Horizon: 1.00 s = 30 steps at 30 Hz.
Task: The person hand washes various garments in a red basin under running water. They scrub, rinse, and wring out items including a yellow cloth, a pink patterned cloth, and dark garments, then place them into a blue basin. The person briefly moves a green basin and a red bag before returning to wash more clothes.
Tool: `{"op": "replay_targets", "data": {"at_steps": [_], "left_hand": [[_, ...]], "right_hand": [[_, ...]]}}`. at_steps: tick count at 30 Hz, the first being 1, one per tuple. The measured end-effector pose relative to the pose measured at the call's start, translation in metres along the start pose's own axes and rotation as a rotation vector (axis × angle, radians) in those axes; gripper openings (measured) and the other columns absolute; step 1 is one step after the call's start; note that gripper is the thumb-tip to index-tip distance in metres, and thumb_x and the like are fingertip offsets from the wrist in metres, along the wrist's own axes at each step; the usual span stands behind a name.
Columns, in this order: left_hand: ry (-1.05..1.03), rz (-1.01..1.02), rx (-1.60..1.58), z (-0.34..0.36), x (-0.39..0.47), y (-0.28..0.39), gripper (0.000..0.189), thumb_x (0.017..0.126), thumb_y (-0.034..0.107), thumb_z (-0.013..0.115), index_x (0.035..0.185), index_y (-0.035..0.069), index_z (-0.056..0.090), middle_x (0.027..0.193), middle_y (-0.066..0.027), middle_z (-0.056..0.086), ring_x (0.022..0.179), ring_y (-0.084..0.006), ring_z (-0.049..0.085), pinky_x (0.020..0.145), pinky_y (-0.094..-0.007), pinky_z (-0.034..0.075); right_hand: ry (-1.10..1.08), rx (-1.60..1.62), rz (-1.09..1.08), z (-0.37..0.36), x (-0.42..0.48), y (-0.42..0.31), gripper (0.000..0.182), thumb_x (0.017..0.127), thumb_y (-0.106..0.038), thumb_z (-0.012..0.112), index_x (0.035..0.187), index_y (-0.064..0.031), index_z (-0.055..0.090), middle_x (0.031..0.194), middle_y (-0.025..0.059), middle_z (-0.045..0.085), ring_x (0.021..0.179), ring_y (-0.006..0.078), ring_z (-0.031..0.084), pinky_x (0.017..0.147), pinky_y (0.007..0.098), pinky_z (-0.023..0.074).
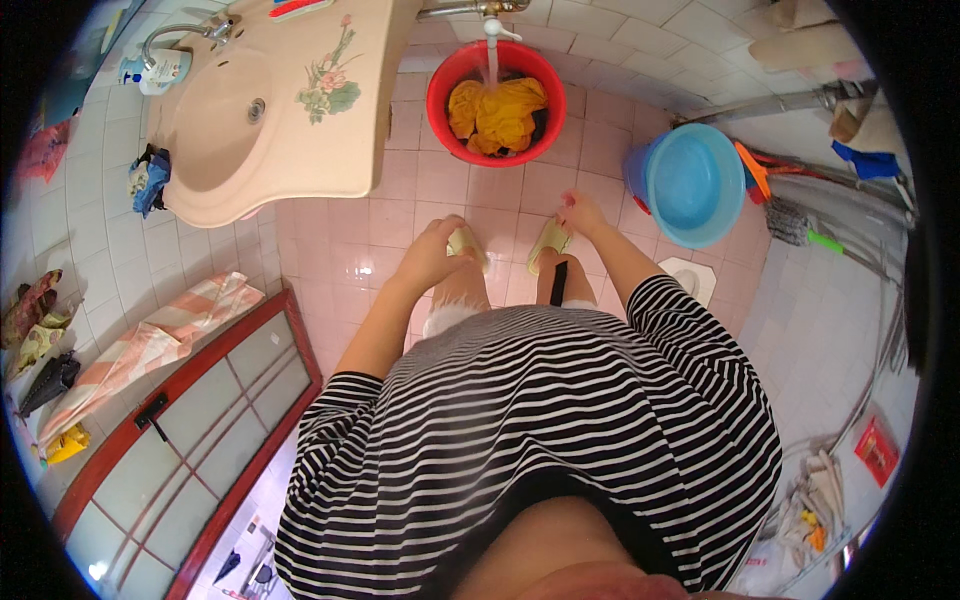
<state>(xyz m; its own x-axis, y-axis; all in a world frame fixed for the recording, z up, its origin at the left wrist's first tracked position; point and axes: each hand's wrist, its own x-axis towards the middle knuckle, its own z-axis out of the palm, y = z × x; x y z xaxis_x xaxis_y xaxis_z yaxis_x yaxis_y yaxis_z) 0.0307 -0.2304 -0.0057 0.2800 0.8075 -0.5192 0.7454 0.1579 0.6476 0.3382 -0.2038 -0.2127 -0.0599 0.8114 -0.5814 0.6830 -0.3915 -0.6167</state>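
My left hand (438, 249) hangs empty above my left slipper (466, 247), its thumb apart from the fingers. On the other side my right hand (582, 213) is also empty, fingers loosely bent, near the right slipper (549, 238). Beyond both hands, a red plastic basin (556, 135) stands on the pink tiled floor (495, 187). Yellow cloth (510, 112) is heaped inside it, with something darker partly hidden underneath. Water runs from a white tap (492, 28) onto the cloth. Neither hand touches the basin.
A pink washbasin (217, 135) with a curved faucet (169, 31) juts out at left. Blue buckets (694, 186) stand at right, beside a brush with a green handle (825, 241). A red-framed glass door (195, 442) is at lower left; a squat toilet (694, 279) lies at right.
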Motion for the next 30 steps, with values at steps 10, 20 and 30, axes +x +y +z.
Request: {"op": "replay_targets", "data": {"at_steps": [10, 20, 30], "left_hand": [[0.178, 0.013, -0.074, 0.074, 0.151, -0.064, 0.079, 0.059, 0.021, 0.080, 0.126, 0.002, 0.043, 0.125, -0.0182, 0.046, 0.113, -0.0312, 0.047, 0.093, -0.0370, 0.042], [0.239, -0.191, 0.267, 0.106, 0.313, -0.155, 0.108, 0.051, 0.033, 0.086, 0.137, 0.005, 0.027, 0.140, -0.0215, 0.029, 0.128, -0.0402, 0.029, 0.104, -0.0447, 0.031], [0.053, -0.437, 0.565, 0.140, 0.414, -0.205, 0.121, 0.057, 0.036, 0.082, 0.145, 0.022, 0.001, 0.150, -0.0208, -0.004, 0.137, -0.0434, -0.004, 0.107, -0.0566, 0.011]], "right_hand": [[0.252, -0.069, -0.380, -0.009, 0.175, -0.048, 0.062, 0.069, -0.035, 0.072, 0.122, -0.0097, 0.050, 0.118, 0.0198, 0.050, 0.109, 0.0352, 0.049, 0.092, 0.0401, 0.0416], [-0.058, -0.549, -0.092, 0.054, 0.300, -0.080, 0.112, 0.051, -0.059, 0.078, 0.141, -0.0437, 0.013, 0.150, 0.0147, 0.000, 0.133, 0.0508, 0.005, 0.101, 0.0647, 0.0205], [-0.169, -0.887, -0.401, 0.107, 0.313, -0.048, 0.116, 0.042, -0.057, 0.082, 0.140, -0.0429, 0.022, 0.150, 0.0134, -0.002, 0.134, 0.0491, 0.002, 0.103, 0.0637, 0.0167]]}}
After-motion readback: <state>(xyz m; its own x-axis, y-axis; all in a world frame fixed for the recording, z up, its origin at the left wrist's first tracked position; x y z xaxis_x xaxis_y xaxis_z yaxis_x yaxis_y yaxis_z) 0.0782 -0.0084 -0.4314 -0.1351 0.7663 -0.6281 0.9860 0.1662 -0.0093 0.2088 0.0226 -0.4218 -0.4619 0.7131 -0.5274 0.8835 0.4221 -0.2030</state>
